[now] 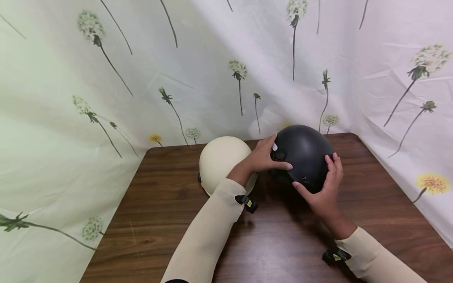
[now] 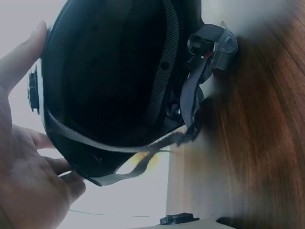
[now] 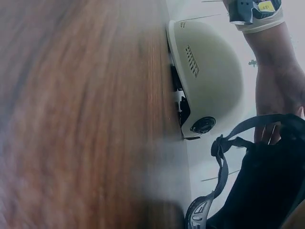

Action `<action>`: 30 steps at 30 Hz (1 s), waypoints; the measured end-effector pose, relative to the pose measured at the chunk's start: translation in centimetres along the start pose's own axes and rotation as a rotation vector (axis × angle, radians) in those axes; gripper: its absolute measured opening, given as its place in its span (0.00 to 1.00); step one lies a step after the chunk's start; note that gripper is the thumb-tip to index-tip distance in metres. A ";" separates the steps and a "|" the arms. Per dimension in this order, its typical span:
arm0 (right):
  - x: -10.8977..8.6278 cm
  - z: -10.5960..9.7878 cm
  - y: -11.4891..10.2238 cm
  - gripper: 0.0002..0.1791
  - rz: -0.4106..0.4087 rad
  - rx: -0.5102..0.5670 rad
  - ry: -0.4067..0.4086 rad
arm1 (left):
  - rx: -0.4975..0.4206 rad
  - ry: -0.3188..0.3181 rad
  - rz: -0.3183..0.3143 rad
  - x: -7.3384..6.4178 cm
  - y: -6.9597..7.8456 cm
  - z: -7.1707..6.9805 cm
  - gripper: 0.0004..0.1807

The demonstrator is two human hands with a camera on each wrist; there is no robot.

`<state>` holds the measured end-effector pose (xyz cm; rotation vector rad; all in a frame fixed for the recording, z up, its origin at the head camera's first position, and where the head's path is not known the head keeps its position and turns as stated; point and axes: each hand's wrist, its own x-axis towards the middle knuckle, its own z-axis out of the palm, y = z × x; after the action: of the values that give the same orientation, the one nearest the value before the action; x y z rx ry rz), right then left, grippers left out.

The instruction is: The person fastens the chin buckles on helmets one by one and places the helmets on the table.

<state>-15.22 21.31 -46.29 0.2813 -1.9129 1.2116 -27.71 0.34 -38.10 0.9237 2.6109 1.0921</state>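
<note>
Both hands hold a black helmet (image 1: 304, 153) above the back right of the table. The left hand (image 1: 262, 156) grips its left side beside a round black vent, thumb on the shell. On the lower right, the right hand (image 1: 325, 192) holds the shell between thumb and spread fingers. In the left wrist view, the dark hollow inside of the black helmet (image 2: 109, 71) faces the camera, with a grey chin strap (image 2: 189, 95) hanging loose. A buckle (image 3: 196, 213) on that strap shows in the right wrist view. A cream helmet (image 1: 223, 159) sits dome up, partly behind the left forearm.
The dark wooden table (image 1: 170, 220) extends beneath both forearms. A pale curtain (image 1: 212, 78) printed with dandelions hangs behind the table and along its sides. Small black wrist devices (image 1: 250, 204) are strapped over the cream sleeves.
</note>
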 end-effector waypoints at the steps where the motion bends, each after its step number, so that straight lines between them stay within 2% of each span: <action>1: 0.0 0.0 0.0 0.60 -0.003 -0.002 -0.003 | 0.006 -0.001 -0.007 0.0 -0.1 0.0 0.68; 8: -0.2 0.0 0.4 0.63 -0.031 -0.040 -0.029 | 0.012 -0.014 0.016 0.3 -0.6 0.2 0.69; 12: -0.2 0.0 0.7 0.65 -0.030 -0.080 -0.051 | 0.002 -0.036 -0.002 0.4 -0.8 0.6 0.71; 20: -0.3 0.0 0.8 0.67 -0.031 -0.111 -0.109 | 0.033 -0.033 0.019 0.5 -1.0 1.0 0.75; 25: -0.4 0.0 0.9 0.67 -0.040 -0.146 -0.157 | 0.033 -0.056 -0.004 0.3 -1.1 1.2 0.75; 30: -0.3 0.1 0.8 0.65 -0.043 -0.123 -0.170 | 0.032 -0.063 0.002 0.3 -0.9 1.3 0.73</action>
<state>-15.58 21.54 -47.03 0.3672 -2.1078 1.0656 -27.94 0.79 -39.59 0.9519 2.5841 1.0072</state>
